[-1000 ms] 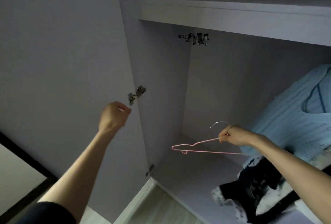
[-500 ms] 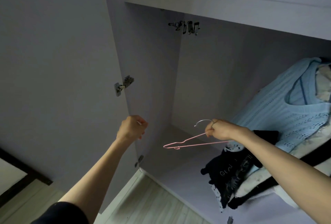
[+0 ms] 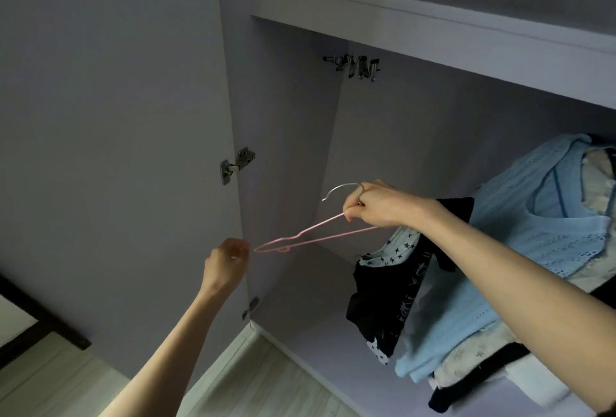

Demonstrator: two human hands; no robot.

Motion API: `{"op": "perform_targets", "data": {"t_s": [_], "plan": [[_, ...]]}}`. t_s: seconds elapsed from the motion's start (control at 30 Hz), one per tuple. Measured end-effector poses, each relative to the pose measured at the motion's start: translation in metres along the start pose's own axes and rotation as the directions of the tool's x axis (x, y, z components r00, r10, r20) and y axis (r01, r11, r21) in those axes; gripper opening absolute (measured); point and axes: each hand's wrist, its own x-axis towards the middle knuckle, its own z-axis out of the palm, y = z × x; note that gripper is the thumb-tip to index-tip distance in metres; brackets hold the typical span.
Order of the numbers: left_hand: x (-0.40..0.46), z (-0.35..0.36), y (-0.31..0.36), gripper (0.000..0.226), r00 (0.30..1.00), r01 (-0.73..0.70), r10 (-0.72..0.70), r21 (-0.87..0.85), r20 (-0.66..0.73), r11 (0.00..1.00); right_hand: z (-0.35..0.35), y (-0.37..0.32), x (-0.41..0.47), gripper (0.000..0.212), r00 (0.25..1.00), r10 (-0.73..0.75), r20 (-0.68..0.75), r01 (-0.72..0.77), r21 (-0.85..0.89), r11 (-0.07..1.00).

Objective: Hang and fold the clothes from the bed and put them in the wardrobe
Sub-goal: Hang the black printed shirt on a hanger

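Left hand: the left hand (image 3: 226,261) hangs nearest, in front of the edge of the open pale lilac wardrobe door (image 3: 110,136); its fingers are loosely curled with nothing between them, and it touches neither the door nor the hanger.
Right hand: the right hand (image 3: 376,205) pinches the thin pink wire hanger with a bare silver hook (image 3: 300,236) at its neck, with the hook rising beside the knuckles and the far shoulder tip reaching close to the left hand.
Step in hand: judged from the empty hanger, it is being fetched out of the wardrobe for a garment on the bed, which is out of view.
Doing it well: keep the grip at the neck so the frame stays level; the free hand could take the near shoulder tip to steady it; draw it out without snagging the clothes just beside it.
Hung clothes: a dark star-printed top (image 3: 393,286) and a pale blue knitted jumper (image 3: 520,250) hang at the right, with more garments behind them.
Wardrobe: the left half of the lilac wardrobe interior (image 3: 383,136) has room for the next hanger; a metal rail bracket (image 3: 356,66) sits under the shelf (image 3: 416,26) above.
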Motion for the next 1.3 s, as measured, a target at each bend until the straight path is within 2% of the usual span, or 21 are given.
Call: {"op": "perform_targets", "data": {"t_s": [0.13, 0.23, 0.33, 0.47, 0.6, 0.7, 0.8, 0.83, 0.9, 0.97, 1.1, 1.17, 1.23, 1.3], "plan": [[0.009, -0.006, 0.004, 0.015, 1.0, -0.025, 0.024, -0.113, -0.015, 0.993, -0.016, -0.005, -0.015, 0.039, 0.998, -0.069, -0.014, 0.069, 0.001, 0.998], [0.024, -0.009, 0.016, 0.016, 0.993, -0.099, 0.107, -0.13, 0.052, 0.987, -0.007, -0.01, -0.025, 0.025, 0.979, -0.19, 0.069, 0.202, -0.274, 0.94], [0.038, -0.004, 0.032, 0.023, 0.971, -0.178, 0.184, -0.057, 0.15, 0.982, 0.007, -0.011, -0.034, 0.026, 0.944, -0.305, 0.123, 0.326, -0.473, 0.819], [0.041, 0.02, 0.06, 0.033, 0.9, -0.319, 0.299, 0.01, 0.316, 0.948, 0.021, -0.013, -0.04, 0.021, 0.911, -0.388, 0.141, 0.384, -0.635, 0.67], [0.04, 0.05, 0.097, 0.045, 0.797, -0.489, 0.439, 0.018, 0.415, 0.872, 0.02, -0.015, -0.053, 0.009, 0.874, -0.449, 0.187, 0.438, -0.705, 0.559], [0.041, 0.065, 0.122, 0.053, 0.741, -0.573, 0.524, -0.011, 0.42, 0.819, 0.01, -0.015, -0.067, 0.013, 0.855, -0.492, 0.162, 0.437, -0.737, 0.516], [0.037, 0.08, 0.138, 0.057, 0.696, -0.61, 0.549, -0.023, 0.463, 0.792, 0.011, -0.015, -0.081, 0.016, 0.838, -0.52, 0.165, 0.444, -0.76, 0.474], [0.035, 0.087, 0.14, 0.05, 0.684, -0.616, 0.546, -0.017, 0.484, 0.787, 0.01, -0.015, -0.085, 0.017, 0.829, -0.535, 0.166, 0.457, -0.753, 0.474], [0.032, 0.1, 0.137, 0.009, 0.719, -0.597, 0.492, 0.073, 0.491, 0.799, 0.009, -0.016, -0.091, 0.019, 0.812, -0.567, 0.141, 0.467, -0.739, 0.485], [0.03, 0.105, 0.13, 0.026, 0.786, -0.543, 0.439, 0.147, 0.435, 0.827, 0.007, -0.015, -0.097, 0.02, 0.814, -0.568, 0.117, 0.462, -0.723, 0.513], [0.036, 0.1, 0.108, 0.017, 0.844, -0.455, 0.343, 0.212, 0.412, 0.865, 0.011, -0.008, -0.108, 0.016, 0.831, -0.555, 0.034, 0.418, -0.695, 0.585], [0.039, 0.092, 0.091, 0.022, 0.86, -0.429, 0.295, 0.278, 0.416, 0.859, 0.013, -0.006, -0.114, 0.015, 0.845, -0.533, -0.037, 0.388, -0.644, 0.66], [0.046, 0.08, 0.072, 0.025, 0.895, -0.364, 0.229, 0.329, 0.384, 0.871, 0.013, 0.0, -0.115, 0.013, 0.854, -0.504, -0.129, 0.379, -0.508, 0.773], [0.053, 0.067, 0.058, 0.024, 0.928, -0.265, 0.157, 0.301, 0.339, 0.916, 0.009, 0.009, -0.111, 0.023, 0.901, -0.391, -0.187, 0.295, -0.396, 0.869]]}}
